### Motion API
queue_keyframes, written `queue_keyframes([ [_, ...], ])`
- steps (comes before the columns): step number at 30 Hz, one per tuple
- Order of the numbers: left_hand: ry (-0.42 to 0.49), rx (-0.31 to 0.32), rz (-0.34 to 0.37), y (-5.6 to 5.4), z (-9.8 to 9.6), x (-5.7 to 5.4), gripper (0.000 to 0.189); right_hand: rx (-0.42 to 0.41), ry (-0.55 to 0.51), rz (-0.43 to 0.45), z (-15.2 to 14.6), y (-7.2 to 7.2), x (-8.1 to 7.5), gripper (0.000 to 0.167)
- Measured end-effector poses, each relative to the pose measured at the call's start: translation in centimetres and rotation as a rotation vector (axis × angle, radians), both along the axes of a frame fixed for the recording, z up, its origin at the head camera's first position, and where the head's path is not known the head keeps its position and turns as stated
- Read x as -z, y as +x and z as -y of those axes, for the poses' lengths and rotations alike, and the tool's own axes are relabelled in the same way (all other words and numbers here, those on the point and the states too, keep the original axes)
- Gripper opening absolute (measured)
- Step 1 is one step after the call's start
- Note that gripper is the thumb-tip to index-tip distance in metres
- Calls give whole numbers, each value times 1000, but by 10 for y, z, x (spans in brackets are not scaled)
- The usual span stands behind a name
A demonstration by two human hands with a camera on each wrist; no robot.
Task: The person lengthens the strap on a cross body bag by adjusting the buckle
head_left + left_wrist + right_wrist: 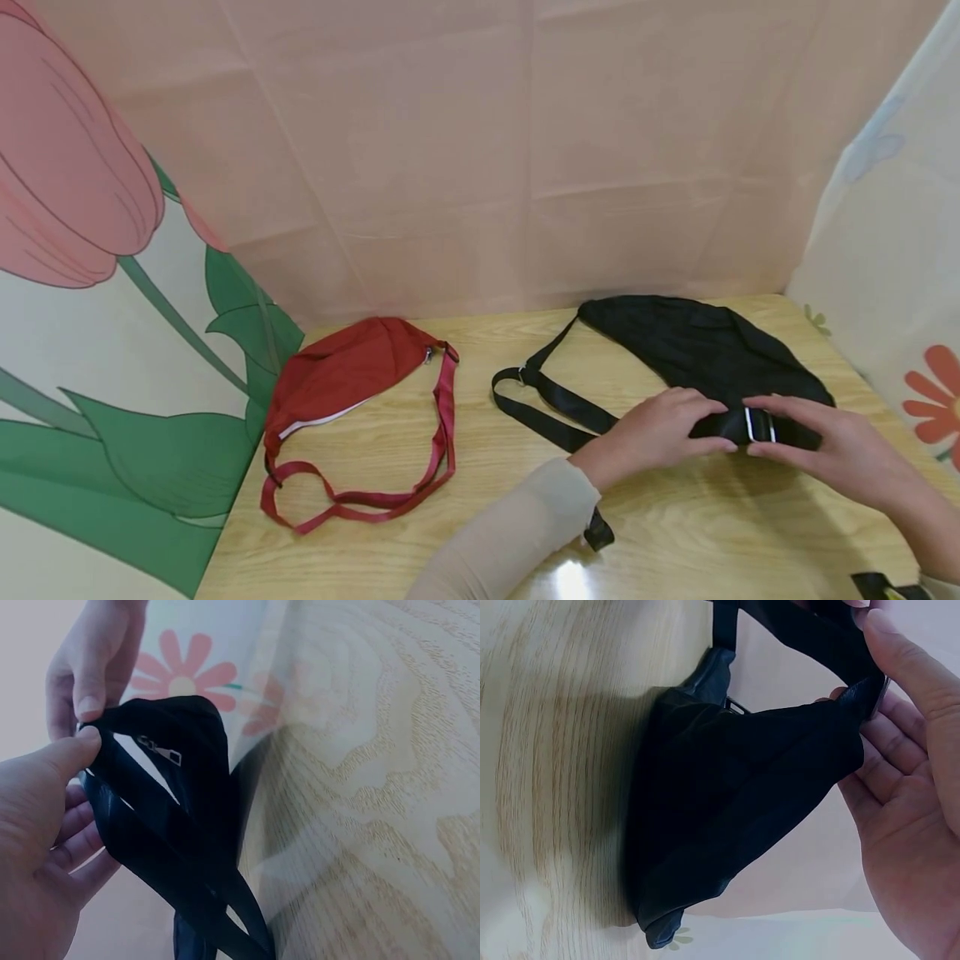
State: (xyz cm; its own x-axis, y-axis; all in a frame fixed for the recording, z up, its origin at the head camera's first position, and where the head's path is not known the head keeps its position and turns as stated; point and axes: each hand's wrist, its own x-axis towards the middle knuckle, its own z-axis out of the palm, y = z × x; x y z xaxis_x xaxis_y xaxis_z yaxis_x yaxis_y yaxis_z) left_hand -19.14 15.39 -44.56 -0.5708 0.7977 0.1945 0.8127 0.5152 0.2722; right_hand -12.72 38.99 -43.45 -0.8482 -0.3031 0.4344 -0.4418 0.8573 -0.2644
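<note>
A black waist bag [675, 337] lies at the back right of the table. Its black strap [573, 406] loops out to the left, with a small ring on it. My left hand [663, 427] pinches the strap between thumb and fingers. Close beside it, my right hand [843, 450] holds the strap at a silver metal buckle [760, 425], thumb below and fingers above. In the left wrist view, a metal zipper pull [171, 755] shows on the bag behind the strap. The right wrist view has the bag's body [735, 787] standing off the wood, its end at my right fingers.
On the left of the wooden table [675, 533] lies a red waist bag [352, 375] with its red strap [442, 417] looped toward the front. A pink cloth [450, 167] hangs behind, and flower-printed sheets [165, 467] flank the table. Dark bands sit near both wrists.
</note>
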Motion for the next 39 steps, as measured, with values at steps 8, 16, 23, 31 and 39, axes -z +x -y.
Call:
queue_keyframes([
  [8,-32,35,-28,2,-3,0,55,29,-14,11,1,3,-1,64],
  [16,-9,63,-91,3,-4,-2,54,2,-18,20,0,2,-2,63],
  [23,16,3,-23,4,-1,-4,54,4,-15,33,0,1,-2,62],
  [31,-21,-48,9,3,0,-5,55,11,-13,-12,0,2,-1,62],
  [39,-32,-79,55,3,-1,-4,54,46,-11,19,-3,2,-2,61],
])
